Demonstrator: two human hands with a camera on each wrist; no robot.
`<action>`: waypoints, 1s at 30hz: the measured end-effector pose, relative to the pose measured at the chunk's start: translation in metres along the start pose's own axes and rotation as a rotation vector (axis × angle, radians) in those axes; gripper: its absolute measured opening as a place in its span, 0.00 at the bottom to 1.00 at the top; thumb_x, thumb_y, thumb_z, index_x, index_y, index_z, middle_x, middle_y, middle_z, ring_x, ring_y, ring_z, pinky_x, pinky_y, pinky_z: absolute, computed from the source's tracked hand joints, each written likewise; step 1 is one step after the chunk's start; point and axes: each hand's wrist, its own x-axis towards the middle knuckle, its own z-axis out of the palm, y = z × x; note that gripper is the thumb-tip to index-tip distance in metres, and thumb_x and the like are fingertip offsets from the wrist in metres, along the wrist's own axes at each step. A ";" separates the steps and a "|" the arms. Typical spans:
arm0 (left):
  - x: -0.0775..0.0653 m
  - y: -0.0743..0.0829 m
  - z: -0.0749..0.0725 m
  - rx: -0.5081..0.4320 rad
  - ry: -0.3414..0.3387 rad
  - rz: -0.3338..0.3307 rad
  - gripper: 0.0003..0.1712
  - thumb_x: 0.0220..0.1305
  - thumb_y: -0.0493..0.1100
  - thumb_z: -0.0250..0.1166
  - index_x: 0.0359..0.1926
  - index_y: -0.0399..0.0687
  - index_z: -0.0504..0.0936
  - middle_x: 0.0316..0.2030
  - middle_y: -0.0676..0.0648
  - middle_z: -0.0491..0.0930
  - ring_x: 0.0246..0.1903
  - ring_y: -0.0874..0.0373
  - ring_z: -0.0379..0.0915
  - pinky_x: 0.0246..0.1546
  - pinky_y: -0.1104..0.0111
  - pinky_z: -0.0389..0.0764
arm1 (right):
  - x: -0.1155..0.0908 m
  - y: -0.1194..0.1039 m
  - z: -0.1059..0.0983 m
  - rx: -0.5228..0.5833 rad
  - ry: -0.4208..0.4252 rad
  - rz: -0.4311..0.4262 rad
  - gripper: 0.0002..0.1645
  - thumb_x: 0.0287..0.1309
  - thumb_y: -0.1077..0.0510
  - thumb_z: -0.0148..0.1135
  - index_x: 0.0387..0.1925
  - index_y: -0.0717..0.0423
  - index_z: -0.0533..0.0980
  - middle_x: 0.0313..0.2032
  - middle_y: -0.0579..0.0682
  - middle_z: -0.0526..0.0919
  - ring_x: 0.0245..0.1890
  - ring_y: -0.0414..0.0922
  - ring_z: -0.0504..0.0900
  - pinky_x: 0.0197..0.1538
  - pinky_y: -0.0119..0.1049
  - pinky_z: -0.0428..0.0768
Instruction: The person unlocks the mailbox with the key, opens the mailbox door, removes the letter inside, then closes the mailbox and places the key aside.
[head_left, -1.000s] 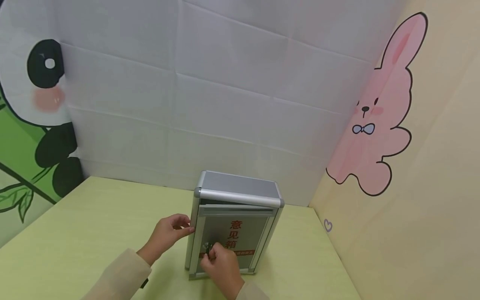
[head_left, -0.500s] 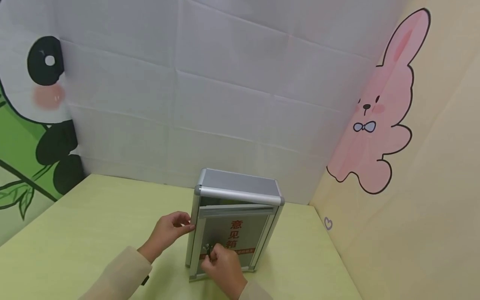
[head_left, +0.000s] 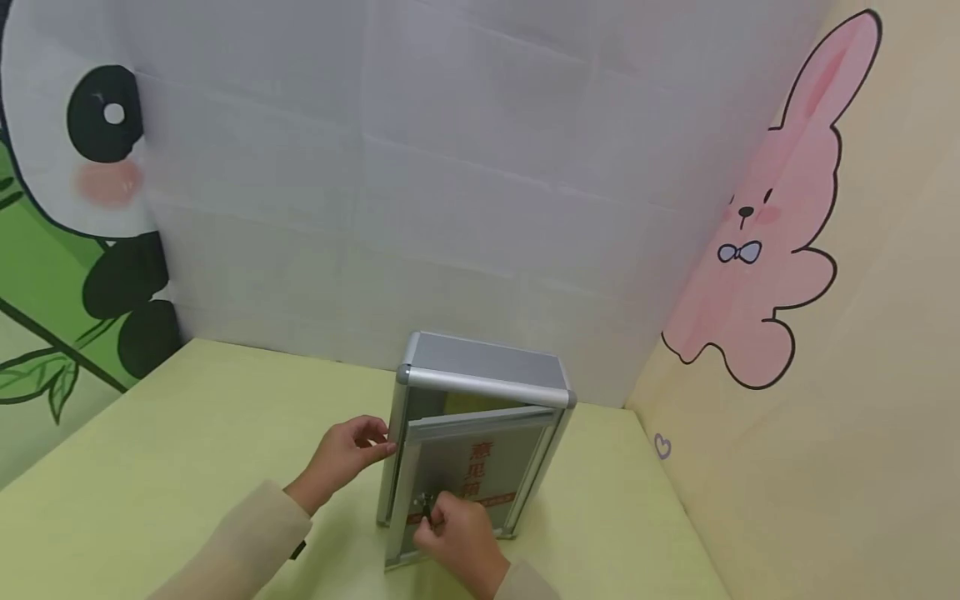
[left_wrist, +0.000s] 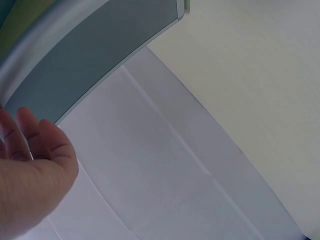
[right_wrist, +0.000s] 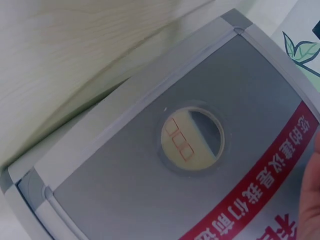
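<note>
You have a grey upright box with silver metal framing on the pale yellow-green table; it should feel stiff and fairly light, its smooth edging slightly slippery. Your right hand pinches what looks like a small dark key, though it's too small to be sure; that or the door's free edge seems the best hold. Your left hand curves loosely, thumb at the box's left edge, gripping nothing. The grey silver-edged door stands ajar, with red characters, a red band and a round window.
</note>
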 end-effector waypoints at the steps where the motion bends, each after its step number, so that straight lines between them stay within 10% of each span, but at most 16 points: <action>1: -0.001 -0.001 0.001 -0.011 -0.009 -0.006 0.12 0.59 0.37 0.70 0.41 0.36 0.79 0.33 0.47 0.81 0.36 0.56 0.76 0.35 0.66 0.77 | -0.002 0.000 -0.002 0.002 -0.024 0.007 0.18 0.44 0.71 0.63 0.15 0.54 0.64 0.11 0.44 0.71 0.16 0.20 0.50 0.20 0.16 0.56; 30: 0.005 -0.005 0.002 -0.039 -0.038 0.024 0.13 0.60 0.37 0.69 0.41 0.35 0.78 0.34 0.48 0.80 0.36 0.57 0.76 0.36 0.66 0.77 | -0.017 0.003 -0.030 0.214 -0.200 0.022 0.22 0.48 0.73 0.59 0.14 0.55 0.57 0.18 0.35 0.53 0.20 0.26 0.50 0.25 0.19 0.57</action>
